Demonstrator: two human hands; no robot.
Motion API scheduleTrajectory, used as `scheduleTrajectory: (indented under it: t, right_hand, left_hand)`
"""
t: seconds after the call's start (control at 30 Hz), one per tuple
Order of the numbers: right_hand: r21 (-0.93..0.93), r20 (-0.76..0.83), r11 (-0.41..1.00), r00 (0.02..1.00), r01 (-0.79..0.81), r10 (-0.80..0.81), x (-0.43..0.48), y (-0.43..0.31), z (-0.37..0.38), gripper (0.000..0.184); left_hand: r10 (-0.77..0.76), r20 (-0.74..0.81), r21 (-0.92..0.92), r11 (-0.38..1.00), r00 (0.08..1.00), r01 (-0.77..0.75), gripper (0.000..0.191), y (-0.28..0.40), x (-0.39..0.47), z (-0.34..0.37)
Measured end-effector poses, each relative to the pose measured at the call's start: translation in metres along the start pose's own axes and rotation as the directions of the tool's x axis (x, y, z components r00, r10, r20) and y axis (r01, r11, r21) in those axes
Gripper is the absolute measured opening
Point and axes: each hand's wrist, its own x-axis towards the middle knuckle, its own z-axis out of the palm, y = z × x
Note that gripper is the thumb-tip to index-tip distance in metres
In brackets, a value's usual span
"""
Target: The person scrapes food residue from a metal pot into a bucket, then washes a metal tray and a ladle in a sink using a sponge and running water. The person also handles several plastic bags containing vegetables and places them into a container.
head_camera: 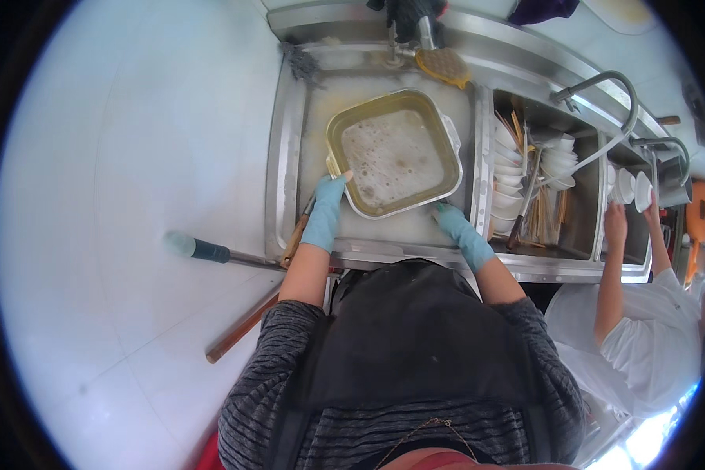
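Note:
A square basin (453, 176) with rounded corners, a yellowish inner wall and side handles sits in the left sink. Cloudy, foamy water with brown specks covers its bottom. My left hand (331, 191), in a light blue rubber glove, grips the basin's left side near the handle, thumb over the rim. My right hand (455, 222), gloved alike, is low in the sink just beyond the basin's lower right corner. Its fingertips are partly hidden near the cloudy water, and I cannot tell whether they hold anything. Murky water (388, 230) surrounds the basin.
Stacked white bowls (508, 179) and chopsticks (543, 214) fill the middle sink (581, 235). A co-worker's hands (617, 220) handle white bowls at the right sink. A steel-wool scrubber (301, 63) and a yellow sponge (445, 66) lie at the back. Long handles (211, 251) lean at left.

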Motion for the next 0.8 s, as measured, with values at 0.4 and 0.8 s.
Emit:
scheduleTrajectory:
  t: [0.4, 0.8]
  right_hand:
    - [0.063, -0.554, 0.998, 0.832, -0.008, 0.041, -0.037, -0.050, -0.035, 0.041]
    - [-0.110, -0.026, 0.993, 0.999, 0.030, -0.033, 0.069, -0.078, -0.012, 0.048]
  left_hand:
    - [0.613, -0.132, 0.112, 0.790, 0.779, -0.603, 0.013, 0.035, -0.044, 0.036]
    - [0.552, -0.055, 0.271, 0.811, 0.832, -0.519, 0.021, 0.031, -0.026, 0.052]
